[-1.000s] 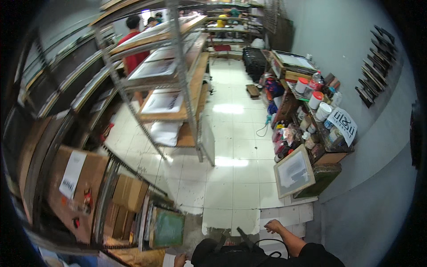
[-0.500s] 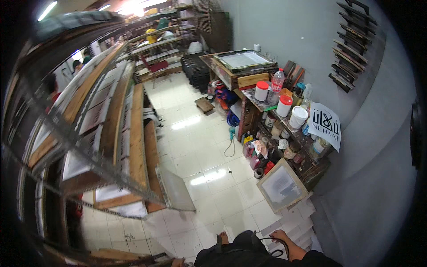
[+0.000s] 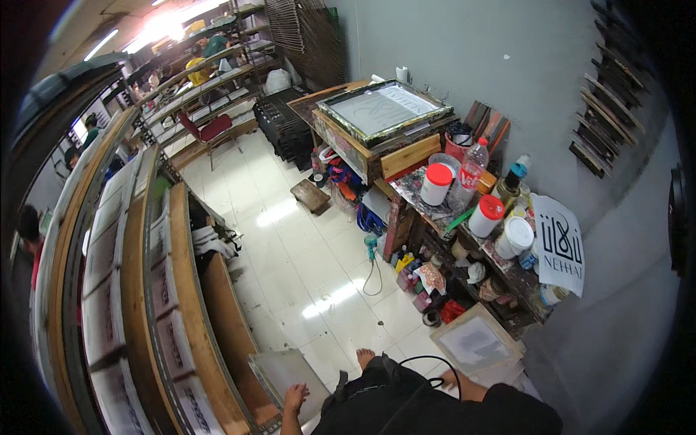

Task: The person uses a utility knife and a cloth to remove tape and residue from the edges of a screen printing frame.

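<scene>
My left hand [image 3: 296,397] hangs in front of a leaning pale screen-printing frame [image 3: 293,375], fingers loosely bent and apart, with no object seen in them. I cannot tell if it touches the frame. Beside my dark clothing, my right hand [image 3: 449,378] is low on the right, partly behind a looping black cable [image 3: 424,357]. Its fingers are mostly hidden, so whether it grips the cable is unclear. Just beyond that hand, another framed screen [image 3: 475,341] with a grey patch leans against a cluttered shelf bench [image 3: 518,286]. My bare foot [image 3: 365,357] shows on the tiles.
Long racks [image 3: 192,290] holding printed sheets line the left. White tubs with red lids [image 3: 436,184] and a plastic bottle [image 3: 471,172] crowd the bench. A screen [image 3: 384,109] lies on the farther table. A low wooden stool [image 3: 310,196] and teal tool [image 3: 370,245] with a cord are on the floor.
The view has swung left and downward along the aisle, bringing the racks closer. My left hand has risen from the lower edge to the leaning frame. My right hand stays low by the cable.
</scene>
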`<state>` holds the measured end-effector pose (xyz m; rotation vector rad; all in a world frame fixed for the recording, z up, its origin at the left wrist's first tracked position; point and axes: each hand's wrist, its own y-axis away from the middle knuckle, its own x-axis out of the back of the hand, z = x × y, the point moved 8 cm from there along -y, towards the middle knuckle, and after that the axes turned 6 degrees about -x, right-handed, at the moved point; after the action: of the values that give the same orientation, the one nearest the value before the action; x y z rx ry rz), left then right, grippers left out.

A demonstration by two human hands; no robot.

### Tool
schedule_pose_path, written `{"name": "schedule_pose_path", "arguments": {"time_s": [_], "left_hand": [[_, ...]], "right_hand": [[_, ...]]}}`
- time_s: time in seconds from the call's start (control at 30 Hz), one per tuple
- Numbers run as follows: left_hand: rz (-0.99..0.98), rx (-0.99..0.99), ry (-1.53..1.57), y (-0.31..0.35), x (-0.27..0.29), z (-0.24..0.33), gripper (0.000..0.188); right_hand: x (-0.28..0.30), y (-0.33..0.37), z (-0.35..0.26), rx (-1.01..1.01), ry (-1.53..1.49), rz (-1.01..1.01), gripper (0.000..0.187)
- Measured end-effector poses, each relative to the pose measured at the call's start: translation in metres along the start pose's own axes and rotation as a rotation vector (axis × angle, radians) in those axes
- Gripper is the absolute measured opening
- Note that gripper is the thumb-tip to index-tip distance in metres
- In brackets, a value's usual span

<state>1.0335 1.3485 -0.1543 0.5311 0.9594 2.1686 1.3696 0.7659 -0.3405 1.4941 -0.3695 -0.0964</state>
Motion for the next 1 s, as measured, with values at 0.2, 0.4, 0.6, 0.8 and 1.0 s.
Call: {"name": "schedule_pose_path", "arguments": {"time_s": [0.2, 0.4, 0.6, 0.8, 1.0], "left_hand": [[0.374, 0.292, 0.167, -0.014, 0.133, -0.048, 0.041], [0.224, 0.240, -0.190, -0.112, 0.149, 0.059, 0.039], [0.240, -0.200, -0.923, -0.293, 0.238, 0.287, 0.038], [0.657, -0.655, -0.758, -0.495, 0.275, 0.631, 0.043], [0.160, -0.768, -0.141, -0.532, 0.111, 0.855, 0.026]], "right_hand": [[0.111, 0.234, -0.459, 0.903, -0.065, 0.533, 0.019], [0.199, 0.361, -0.608, 0.890, -0.653, 0.422, 0.016], [0.205, 0.359, -0.659, 0.749, -0.753, 0.675, 0.033], [0.246, 0.413, -0.722, 0.761, -0.937, 0.875, 0.036], [0.334, 0.469, -0.769, 0.914, -1.284, 1.094, 0.030]]}}
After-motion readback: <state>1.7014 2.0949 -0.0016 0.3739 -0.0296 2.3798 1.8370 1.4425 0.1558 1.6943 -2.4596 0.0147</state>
